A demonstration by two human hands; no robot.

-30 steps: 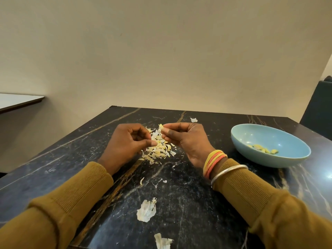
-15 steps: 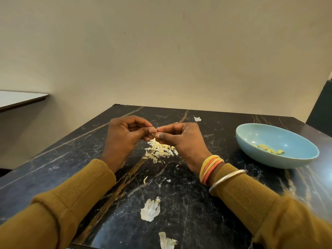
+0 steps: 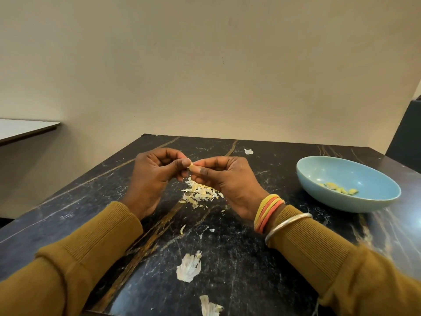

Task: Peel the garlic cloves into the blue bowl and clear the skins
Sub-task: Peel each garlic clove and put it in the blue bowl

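Note:
A small garlic clove [image 3: 191, 166] is pinched between my left hand [image 3: 155, 176] and my right hand [image 3: 225, 181], held just above the black marble table [image 3: 239, 258]. Only its pale tip shows between the fingertips. Under the hands lies a pile of garlic skins [image 3: 200, 193]. The blue bowl [image 3: 346, 182] stands at the right and holds several peeled cloves [image 3: 339, 189].
Larger skin pieces lie near the front edge, one [image 3: 189, 266] in the middle and one [image 3: 209, 306] at the very front. A small scrap [image 3: 248, 151] sits at the back. A pale tabletop [image 3: 25, 128] is at far left, a dark chair [image 3: 407, 133] at far right.
Both hands have lifted slightly off the skin pile and drawn their fingertips together on the clove. The view has shifted a little, moving the bowl rightward.

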